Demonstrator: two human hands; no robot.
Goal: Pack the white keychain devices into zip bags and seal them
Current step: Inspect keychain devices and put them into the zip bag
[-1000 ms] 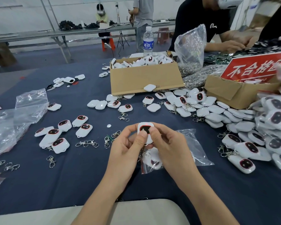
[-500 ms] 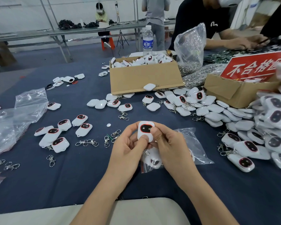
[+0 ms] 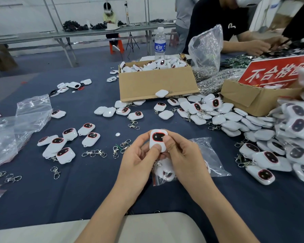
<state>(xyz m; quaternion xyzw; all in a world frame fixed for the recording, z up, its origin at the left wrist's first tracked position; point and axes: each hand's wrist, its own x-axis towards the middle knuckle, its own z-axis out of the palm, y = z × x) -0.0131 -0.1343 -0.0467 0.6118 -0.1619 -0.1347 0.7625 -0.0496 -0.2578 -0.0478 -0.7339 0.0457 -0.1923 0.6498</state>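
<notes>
Both hands, left hand (image 3: pixel 139 160) and right hand (image 3: pixel 181 155), pinch one keychain device (image 3: pixel 158 142) face-up, probably for checking, above the zip bag (image 3: pixel 212 158).

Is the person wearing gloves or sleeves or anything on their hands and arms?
No. The left hand and right hand are bare: no gloves, no rings, nails short and unpainted. The arms show no sleeves, watch or bracelet, right down to the picture's edge.
</notes>
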